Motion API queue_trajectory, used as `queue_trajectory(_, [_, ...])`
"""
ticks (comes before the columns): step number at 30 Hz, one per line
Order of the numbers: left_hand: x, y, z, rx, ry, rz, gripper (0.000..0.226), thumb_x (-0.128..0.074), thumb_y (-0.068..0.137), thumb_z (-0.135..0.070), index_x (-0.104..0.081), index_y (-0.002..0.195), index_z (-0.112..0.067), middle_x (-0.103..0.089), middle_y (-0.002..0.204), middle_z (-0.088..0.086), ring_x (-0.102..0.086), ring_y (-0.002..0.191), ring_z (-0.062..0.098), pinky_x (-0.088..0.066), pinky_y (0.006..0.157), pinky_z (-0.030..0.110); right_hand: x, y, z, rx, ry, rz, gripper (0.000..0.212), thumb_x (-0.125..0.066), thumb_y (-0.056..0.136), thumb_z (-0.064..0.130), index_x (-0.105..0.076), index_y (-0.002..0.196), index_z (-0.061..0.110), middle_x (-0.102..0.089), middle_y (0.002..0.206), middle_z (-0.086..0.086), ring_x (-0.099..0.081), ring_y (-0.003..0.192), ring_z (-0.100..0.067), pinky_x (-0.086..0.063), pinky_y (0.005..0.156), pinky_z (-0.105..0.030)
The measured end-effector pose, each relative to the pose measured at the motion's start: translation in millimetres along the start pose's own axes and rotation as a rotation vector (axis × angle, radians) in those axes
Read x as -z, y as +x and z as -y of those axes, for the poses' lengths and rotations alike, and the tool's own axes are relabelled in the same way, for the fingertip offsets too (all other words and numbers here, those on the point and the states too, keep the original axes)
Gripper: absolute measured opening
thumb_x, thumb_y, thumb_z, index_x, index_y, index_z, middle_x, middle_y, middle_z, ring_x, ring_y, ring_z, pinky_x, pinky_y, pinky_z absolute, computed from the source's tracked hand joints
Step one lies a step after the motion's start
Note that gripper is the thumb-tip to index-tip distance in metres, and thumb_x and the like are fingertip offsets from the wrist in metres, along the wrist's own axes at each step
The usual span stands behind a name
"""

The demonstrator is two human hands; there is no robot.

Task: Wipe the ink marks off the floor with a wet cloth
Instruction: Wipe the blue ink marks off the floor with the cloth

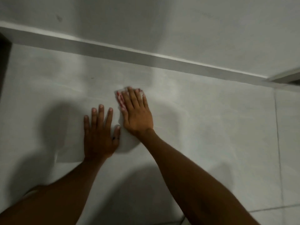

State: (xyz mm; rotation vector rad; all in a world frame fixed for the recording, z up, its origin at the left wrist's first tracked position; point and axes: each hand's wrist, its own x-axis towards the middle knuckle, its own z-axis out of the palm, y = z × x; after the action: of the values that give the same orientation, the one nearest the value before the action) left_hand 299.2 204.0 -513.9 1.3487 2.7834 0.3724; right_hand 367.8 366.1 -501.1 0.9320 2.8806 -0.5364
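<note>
The cloth lies flat on the floor, near the middle of the view, under the right hand. Only a strip shows at the hand's left edge & a bit past the fingertips. The strip's long side runs from 11 to 5 o'clock, same way as the fingers point. It's white w/ red checks, soft and blurry.

Right hand lies flat, palm down on the cloth, fingers straight and pressed close together, pointing to 12 o'clock.

Left hand rests flat on the bare floor at 8 o'clock from the cloth, just beside the right hand. Its fingers are a little spread, thumb out to the right.

Floor is smooth pale grey tile w/ thin dark lines between tiles. No ink marks can be made out. A grey strip runs along the bottom of the white wall.
</note>
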Motion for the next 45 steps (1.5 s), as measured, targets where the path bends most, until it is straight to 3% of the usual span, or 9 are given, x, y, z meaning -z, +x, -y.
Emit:
queue_trajectory(6, [3,0,-2,0.017,-0.031,0.046,0.071,-0.040,0.106,-0.049,-0.034,0.169,-0.017,-0.027,0.178,0.019,-0.023,0.166,0.042,-0.013,0.136,0.061,20,-53,-86,-0.118,-0.093,-0.089,0.057,-0.034,0.110,0.031,-0.028,0.166,0.024,-0.025,0.176,-0.008,-0.017,0.165,-0.031,-0.013,0.135,-0.051])
queue_trajectory(10, [6,3,-5,0.030,-0.037,0.086,0.071,-0.040,0.106,-0.049,-0.034,0.169,-0.016,-0.027,0.178,0.020,-0.022,0.166,0.043,-0.014,0.136,0.062,36,-67,-141,-0.391,-0.083,-0.127,0.057,-0.026,0.112,0.031,-0.022,0.168,0.021,-0.019,0.178,-0.010,-0.012,0.166,-0.033,-0.010,0.136,-0.050])
queue_trajectory(13, [9,1,-7,0.034,-0.028,0.089,0.071,-0.042,0.106,-0.048,-0.036,0.169,-0.015,-0.028,0.178,0.021,-0.023,0.165,0.044,-0.017,0.134,0.064,40,-56,-138,-0.650,0.013,-0.202,0.060,-0.025,0.114,0.038,-0.015,0.169,0.017,-0.013,0.179,-0.008,-0.007,0.167,-0.030,-0.008,0.137,-0.049])
queue_trajectory(17, [9,2,-11,0.042,-0.037,0.062,0.071,-0.044,0.106,-0.047,-0.038,0.168,-0.013,-0.030,0.177,0.022,-0.026,0.164,0.045,-0.019,0.133,0.065,38,-27,-116,-0.761,0.053,-0.282,0.062,-0.026,0.113,0.037,-0.019,0.168,0.011,-0.016,0.178,-0.014,-0.010,0.166,-0.035,-0.008,0.136,-0.054])
queue_trajectory(21, [6,1,-8,0.021,0.001,0.060,0.071,-0.042,0.107,-0.049,-0.035,0.169,-0.014,-0.029,0.177,0.022,-0.025,0.164,0.046,-0.019,0.133,0.065,33,18,-66,-0.593,0.013,-0.221,0.058,-0.030,0.113,0.032,-0.021,0.167,0.013,-0.019,0.176,-0.019,-0.013,0.164,-0.041,-0.007,0.135,-0.057])
queue_trajectory(27, [3,2,-6,-0.004,0.071,0.081,0.070,-0.035,0.111,-0.050,-0.031,0.170,-0.013,-0.027,0.177,0.023,-0.024,0.165,0.045,-0.020,0.133,0.065,15,60,2,-0.178,0.016,-0.063,0.065,-0.020,0.112,0.045,-0.010,0.169,0.017,-0.004,0.180,-0.010,0.002,0.167,-0.030,-0.001,0.137,-0.051])
queue_trajectory(33, [4,-1,-4,-0.015,0.039,0.055,0.067,-0.040,0.109,-0.042,-0.034,0.169,-0.012,-0.027,0.177,0.023,-0.024,0.165,0.045,-0.020,0.133,0.066,-9,-29,10,0.082,-0.027,-0.034,0.065,-0.031,0.111,0.040,-0.011,0.170,0.020,-0.009,0.179,-0.011,-0.001,0.167,-0.031,-0.011,0.135,-0.054])
queue_trajectory(41, [7,2,-8,0.017,-0.004,0.101,0.068,-0.040,0.108,-0.042,-0.034,0.169,-0.013,-0.026,0.178,0.022,-0.022,0.166,0.045,-0.017,0.134,0.065,28,-105,-129,0.061,-0.123,-0.005,0.057,-0.029,0.109,0.031,-0.032,0.165,0.022,-0.031,0.174,-0.010,-0.021,0.164,-0.035,-0.019,0.133,-0.056])
queue_trajectory(45, [4,1,-8,0.022,-0.009,0.112,0.069,-0.040,0.108,-0.044,-0.033,0.170,-0.014,-0.025,0.178,0.021,-0.021,0.166,0.044,-0.016,0.134,0.065,48,-49,-140,-0.333,-0.028,-0.107,0.060,-0.028,0.111,0.037,-0.023,0.168,0.018,-0.022,0.177,-0.012,-0.014,0.165,-0.034,-0.011,0.136,-0.049])
